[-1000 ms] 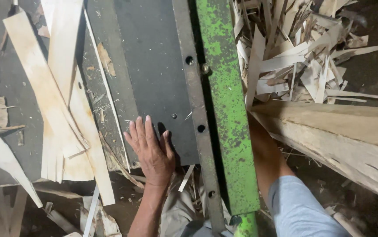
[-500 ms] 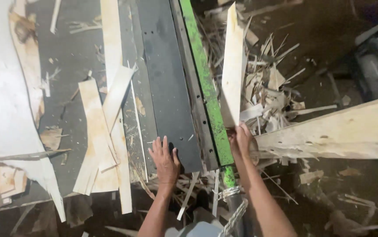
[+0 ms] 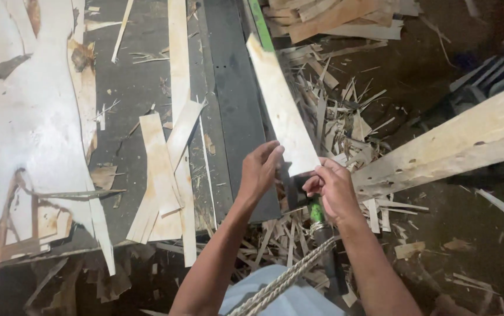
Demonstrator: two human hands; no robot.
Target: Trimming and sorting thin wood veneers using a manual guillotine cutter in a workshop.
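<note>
- Several loose veneer strips (image 3: 164, 175) are spread over the dark table (image 3: 129, 76) at far left.
- The left hand (image 3: 261, 169) is curled around the near end of a pale veneer strip (image 3: 281, 105).
- The same end is pinched by the right hand (image 3: 331, 187), above the green rail (image 3: 317, 212).

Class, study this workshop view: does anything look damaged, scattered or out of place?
Yes. The large pale veneer sheet at the left is torn, with ragged edges and dark holes. Splintered offcuts lie heaped right of the green rail. Both hands hold one intact veneer strip.
</note>
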